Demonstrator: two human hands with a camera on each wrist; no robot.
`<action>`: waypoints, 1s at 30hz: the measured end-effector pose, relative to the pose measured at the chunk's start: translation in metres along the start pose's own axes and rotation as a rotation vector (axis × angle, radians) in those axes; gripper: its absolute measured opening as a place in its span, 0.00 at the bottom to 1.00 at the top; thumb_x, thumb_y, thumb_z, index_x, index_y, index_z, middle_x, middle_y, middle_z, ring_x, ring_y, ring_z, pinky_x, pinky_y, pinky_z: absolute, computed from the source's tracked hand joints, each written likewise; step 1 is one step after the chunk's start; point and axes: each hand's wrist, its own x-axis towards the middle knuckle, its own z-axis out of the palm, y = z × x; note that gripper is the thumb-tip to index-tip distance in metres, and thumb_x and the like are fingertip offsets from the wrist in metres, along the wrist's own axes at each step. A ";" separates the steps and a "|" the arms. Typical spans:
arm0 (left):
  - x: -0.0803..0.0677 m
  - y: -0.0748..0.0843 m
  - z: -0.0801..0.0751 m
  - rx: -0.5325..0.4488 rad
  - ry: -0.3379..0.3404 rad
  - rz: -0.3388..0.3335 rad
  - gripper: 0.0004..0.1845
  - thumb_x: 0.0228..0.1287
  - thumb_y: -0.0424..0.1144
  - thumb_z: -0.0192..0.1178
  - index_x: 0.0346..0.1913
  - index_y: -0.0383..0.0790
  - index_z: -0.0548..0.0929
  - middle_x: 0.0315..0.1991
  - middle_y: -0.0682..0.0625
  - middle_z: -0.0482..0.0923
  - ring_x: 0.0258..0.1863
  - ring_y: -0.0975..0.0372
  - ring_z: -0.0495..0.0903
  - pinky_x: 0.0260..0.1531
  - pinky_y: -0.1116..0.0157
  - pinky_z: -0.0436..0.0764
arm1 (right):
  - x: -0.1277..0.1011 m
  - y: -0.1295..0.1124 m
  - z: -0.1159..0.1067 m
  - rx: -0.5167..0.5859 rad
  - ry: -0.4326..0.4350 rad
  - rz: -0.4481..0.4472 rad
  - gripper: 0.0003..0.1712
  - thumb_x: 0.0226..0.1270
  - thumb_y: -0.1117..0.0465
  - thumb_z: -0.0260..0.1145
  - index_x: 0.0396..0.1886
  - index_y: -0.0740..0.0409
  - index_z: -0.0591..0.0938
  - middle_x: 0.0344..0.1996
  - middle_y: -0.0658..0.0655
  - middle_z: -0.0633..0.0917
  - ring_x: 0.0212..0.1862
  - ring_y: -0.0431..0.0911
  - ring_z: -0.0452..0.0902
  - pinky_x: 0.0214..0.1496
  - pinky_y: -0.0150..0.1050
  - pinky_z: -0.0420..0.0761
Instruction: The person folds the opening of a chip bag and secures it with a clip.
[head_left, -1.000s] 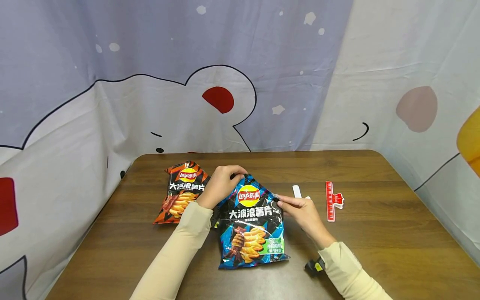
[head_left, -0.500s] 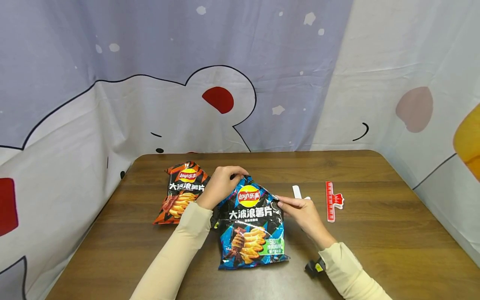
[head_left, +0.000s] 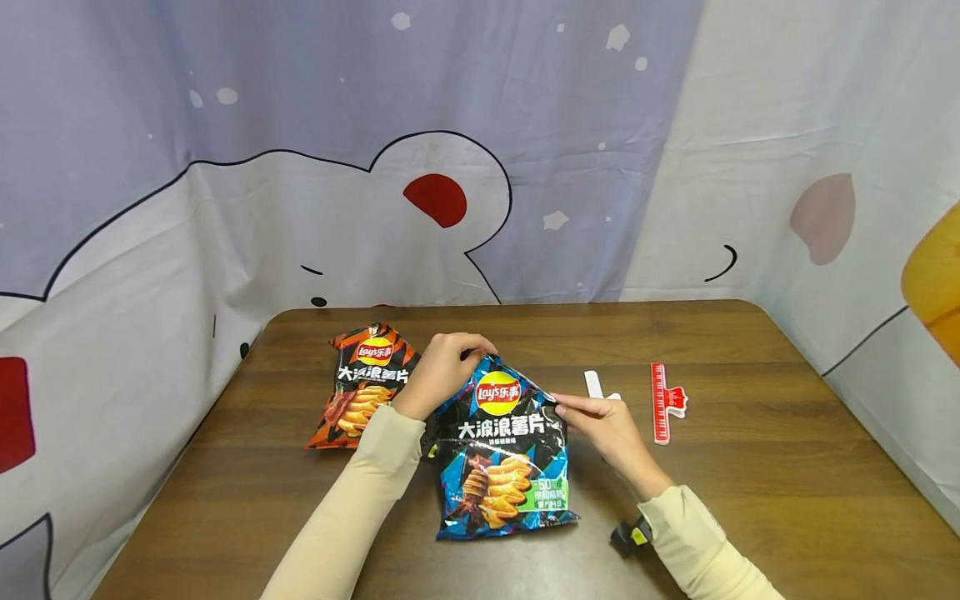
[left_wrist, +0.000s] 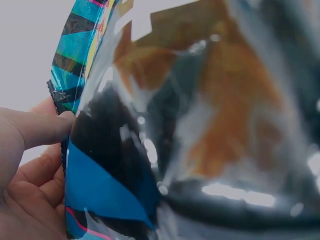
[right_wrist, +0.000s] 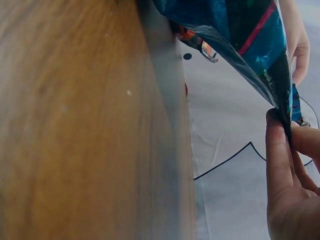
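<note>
A blue and black Lay's chip bag (head_left: pixel 502 454) stands in the middle of the table, its printed front toward me. My left hand (head_left: pixel 438 375) pinches its top left corner. At the top right corner, my right hand (head_left: pixel 609 427) pinches the bag edge between thumb and fingers. In the left wrist view, the left thumb (left_wrist: pixel 47 127) presses on the bag's crimped edge, with fingers behind it. The right wrist view has the right hand (right_wrist: pixel 292 195) gripping a narrow fold of the bag. Whether the bag's top is sealed cannot be seen.
An orange and black Lay's chip bag (head_left: pixel 367 387) lies at the back left, partly behind the left hand. Right of the hands lies a red clip (head_left: pixel 660 404). A white object (head_left: pixel 593 382) is partly hidden behind the right hand. A patterned curtain (head_left: pixel 570 150) hangs behind the wooden table (head_left: pixel 750 467).
The blue bag's top edge between the hands has dipped slightly. Both hands keep their hold and have hardly moved.
</note>
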 end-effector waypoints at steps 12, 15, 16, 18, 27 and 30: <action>0.000 0.000 0.000 -0.005 0.010 0.010 0.12 0.67 0.29 0.56 0.37 0.45 0.89 0.38 0.52 0.87 0.26 0.65 0.76 0.30 0.68 0.74 | 0.000 0.000 0.000 -0.015 -0.001 -0.010 0.17 0.65 0.69 0.64 0.50 0.75 0.81 0.51 0.73 0.81 0.41 0.33 0.83 0.42 0.33 0.83; 0.000 0.000 0.000 -0.005 0.006 0.008 0.12 0.67 0.29 0.56 0.37 0.43 0.89 0.38 0.51 0.87 0.25 0.64 0.75 0.29 0.68 0.73 | 0.000 0.000 0.000 -0.017 -0.002 -0.012 0.16 0.64 0.69 0.64 0.50 0.75 0.81 0.50 0.73 0.81 0.41 0.33 0.83 0.42 0.33 0.83; 0.000 0.000 0.000 -0.005 0.005 0.008 0.12 0.67 0.29 0.55 0.37 0.43 0.89 0.38 0.51 0.87 0.25 0.64 0.75 0.29 0.67 0.74 | -0.001 0.000 0.000 -0.018 -0.004 -0.013 0.16 0.64 0.69 0.64 0.50 0.75 0.81 0.50 0.73 0.81 0.41 0.33 0.83 0.41 0.33 0.83; 0.000 0.001 0.000 0.000 0.003 0.007 0.12 0.67 0.29 0.56 0.37 0.43 0.89 0.38 0.51 0.87 0.27 0.64 0.77 0.31 0.67 0.75 | -0.001 0.000 0.000 -0.026 -0.007 -0.016 0.16 0.64 0.69 0.64 0.49 0.74 0.82 0.49 0.72 0.82 0.41 0.33 0.83 0.42 0.33 0.83; -0.001 0.002 0.000 0.014 0.006 0.001 0.13 0.66 0.27 0.55 0.34 0.45 0.89 0.38 0.51 0.86 0.25 0.64 0.74 0.29 0.67 0.73 | -0.003 -0.002 -0.002 -0.091 -0.003 -0.024 0.15 0.63 0.65 0.67 0.48 0.69 0.84 0.47 0.68 0.84 0.41 0.33 0.83 0.45 0.36 0.83; -0.001 0.002 0.000 0.012 0.008 0.002 0.14 0.65 0.27 0.55 0.34 0.45 0.89 0.37 0.51 0.86 0.27 0.64 0.74 0.30 0.68 0.73 | -0.003 -0.002 -0.002 -0.095 -0.007 -0.026 0.15 0.63 0.65 0.67 0.47 0.69 0.84 0.47 0.68 0.84 0.41 0.32 0.82 0.44 0.34 0.82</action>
